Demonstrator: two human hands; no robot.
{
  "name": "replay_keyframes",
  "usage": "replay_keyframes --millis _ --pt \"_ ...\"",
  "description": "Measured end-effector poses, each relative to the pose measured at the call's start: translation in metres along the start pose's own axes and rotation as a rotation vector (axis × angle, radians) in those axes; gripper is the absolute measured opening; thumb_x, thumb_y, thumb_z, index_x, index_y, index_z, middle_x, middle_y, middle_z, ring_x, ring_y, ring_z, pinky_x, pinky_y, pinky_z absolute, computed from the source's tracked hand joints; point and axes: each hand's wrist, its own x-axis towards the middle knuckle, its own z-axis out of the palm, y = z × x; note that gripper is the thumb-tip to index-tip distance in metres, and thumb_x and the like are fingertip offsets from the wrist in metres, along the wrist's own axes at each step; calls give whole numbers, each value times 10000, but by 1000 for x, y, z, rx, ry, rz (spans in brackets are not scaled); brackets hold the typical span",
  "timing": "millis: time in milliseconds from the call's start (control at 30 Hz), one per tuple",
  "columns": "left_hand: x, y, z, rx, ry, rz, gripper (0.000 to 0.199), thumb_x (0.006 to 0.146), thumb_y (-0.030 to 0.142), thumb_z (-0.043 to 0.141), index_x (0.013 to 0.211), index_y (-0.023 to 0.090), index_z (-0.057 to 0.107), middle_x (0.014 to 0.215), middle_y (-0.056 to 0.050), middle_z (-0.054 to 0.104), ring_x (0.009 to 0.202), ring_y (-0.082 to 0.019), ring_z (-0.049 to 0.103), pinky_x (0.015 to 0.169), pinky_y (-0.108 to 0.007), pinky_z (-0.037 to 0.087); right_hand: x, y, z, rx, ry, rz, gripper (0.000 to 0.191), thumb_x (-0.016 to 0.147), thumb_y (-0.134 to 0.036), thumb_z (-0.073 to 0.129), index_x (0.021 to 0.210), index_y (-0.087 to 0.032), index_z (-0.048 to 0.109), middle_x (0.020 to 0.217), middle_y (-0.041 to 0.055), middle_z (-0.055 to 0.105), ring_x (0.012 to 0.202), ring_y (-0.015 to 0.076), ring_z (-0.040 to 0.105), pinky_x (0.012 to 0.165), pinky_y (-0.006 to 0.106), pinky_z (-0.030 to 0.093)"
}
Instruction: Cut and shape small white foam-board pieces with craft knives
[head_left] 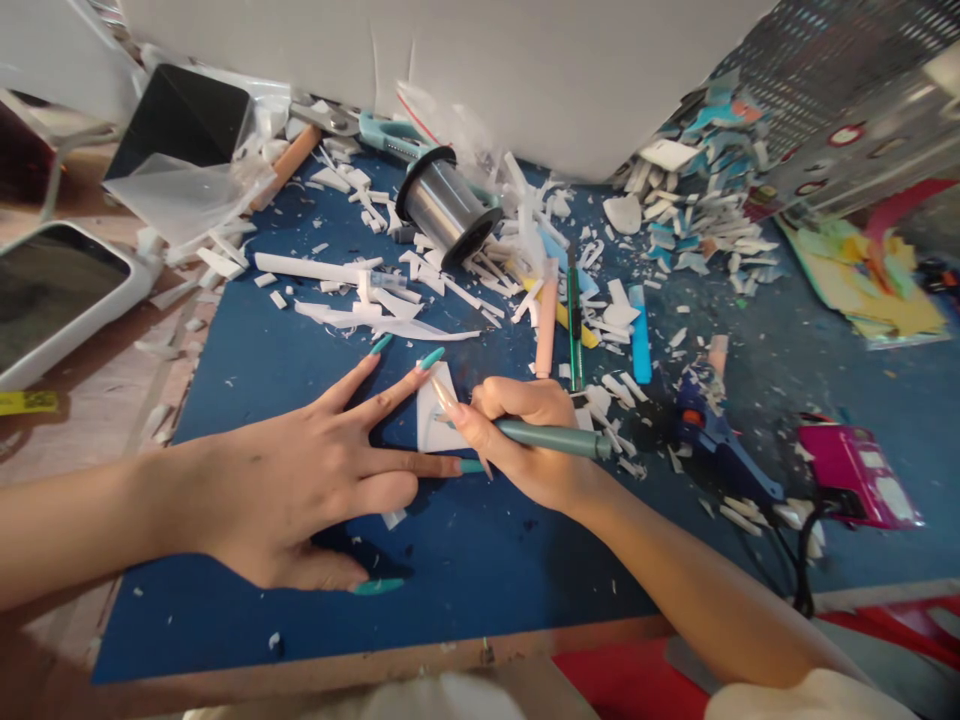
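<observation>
My left hand lies spread on the blue mat, its long teal nails pointing right. Two of its fingertips rest at the left and lower edges of a small white sheet piece. Wrapped around a grey-green craft knife, my right hand is closed over the right part of that piece. The knife's tip points left onto the white surface, partly hidden by the thumb. Just beyond the hands lie a peach-coloured stick and a green cutter.
White scraps litter the back of the mat around a spool of wire. To the right are a blue glue gun with a black cable and a magenta box-like object. A white-framed device stands at left.
</observation>
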Motion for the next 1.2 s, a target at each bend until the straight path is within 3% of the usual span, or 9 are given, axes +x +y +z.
replay_keyframes --millis 233,400,600,767,1200 --pt "3 0 -3 -2 -42 -5 256 832 366 628 1021 210 553 1521 -27 449 1475 -438 -83 1129 -749 -89 1 -2 1 101 -50 5 444 904 -145 558 561 -200 281 495 -80 335 421 39 332 427 198 270" --pt "3 0 -4 -2 -59 -11 349 829 387 635 1118 203 566 1503 -50 473 1471 -455 -67 1113 -772 -67 1 0 0 145 -65 -20 434 891 -124 564 561 -197 292 524 -80 307 435 37 304 428 199 252" --pt "2 1 -4 5 -44 -11 318 837 398 629 1084 208 571 1491 -38 490 1474 -453 -45 1131 -748 -68 2 -2 -2 113 -92 13 453 885 -161 583 558 -194 271 529 -85 238 450 37 260 433 202 232" --pt "3 1 -3 4 -63 -19 353 845 410 618 1128 205 564 1504 -36 474 1471 -464 -60 1117 -764 -71 1 -3 -2 80 -99 12 430 892 -150 563 565 -192 287 519 -78 310 452 35 287 428 201 232" --pt "3 1 -4 7 -20 -8 270 832 375 629 1032 213 546 1499 -39 480 1477 -435 -54 1147 -727 -69 2 -9 -12 4 -128 116 426 883 -176 547 572 -209 258 487 -79 280 446 52 276 429 213 220"
